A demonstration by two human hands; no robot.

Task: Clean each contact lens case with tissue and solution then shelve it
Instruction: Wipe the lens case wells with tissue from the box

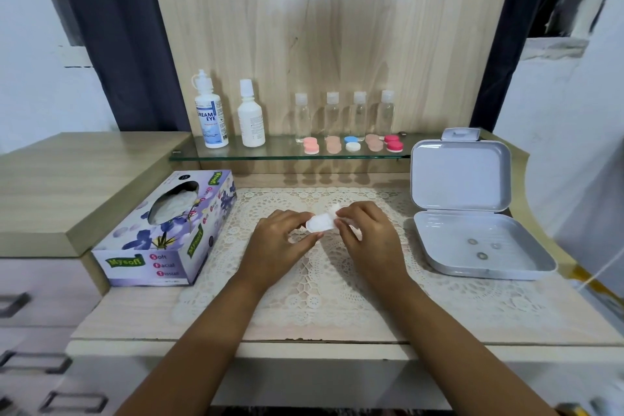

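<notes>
On the glass shelf (236,154) stood two white bottles (211,111) and four clear bottles (302,118), and before the clear ones lay five cases (353,143): one pink, two peach, one blue and white, one red. One tissue box (162,230) lay at the left of the lace mat (304,280). One grey box (439,267) sat open at the right, with three small rings (481,256) in its tray. Above the mat's middle, one white case (319,223) was held between both hands. The left hand (280,240) pinched its left end with curled fingers and thumb. The right hand (368,236) pinched a tissue (332,209) against its right end, and a white corner stuck up past the fingertips.
</notes>
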